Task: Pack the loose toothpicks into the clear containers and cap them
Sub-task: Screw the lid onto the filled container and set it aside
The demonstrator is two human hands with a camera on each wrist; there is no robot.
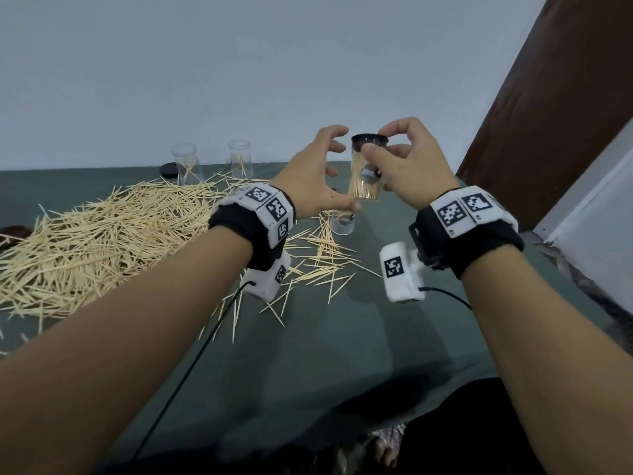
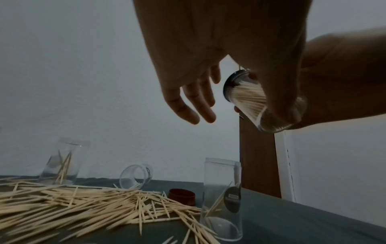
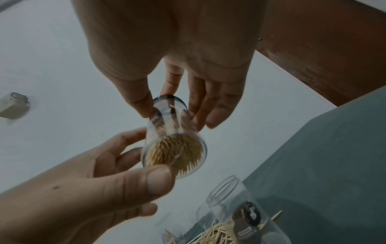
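A clear container (image 1: pixel 364 183) packed with toothpicks is held up above the table, with a dark cap (image 1: pixel 370 140) on its top. My right hand (image 1: pixel 376 142) pinches it at the cap, thumb in front and fingers on top and behind; the right wrist view shows that grip (image 3: pixel 171 112) on the container (image 3: pixel 173 148). My left hand (image 1: pixel 339 168) has its thumb (image 3: pixel 156 180) under the base, while its fingers (image 2: pixel 188 105) are spread and stand apart from the container (image 2: pixel 248 99). Loose toothpicks (image 1: pixel 102 234) lie heaped on the left.
Two clear containers (image 1: pixel 186 162) (image 1: pixel 239 162) holding a few toothpicks stand at the back beside a black cap (image 1: pixel 168 170). Another container (image 1: pixel 342 224) stands under my hands. A reddish cap (image 2: pixel 181 196) and a tipped container (image 2: pixel 135 176) lie nearby. Green cloth (image 1: pixel 342 354) covers the table; a brown door (image 1: pixel 548 114) is right.
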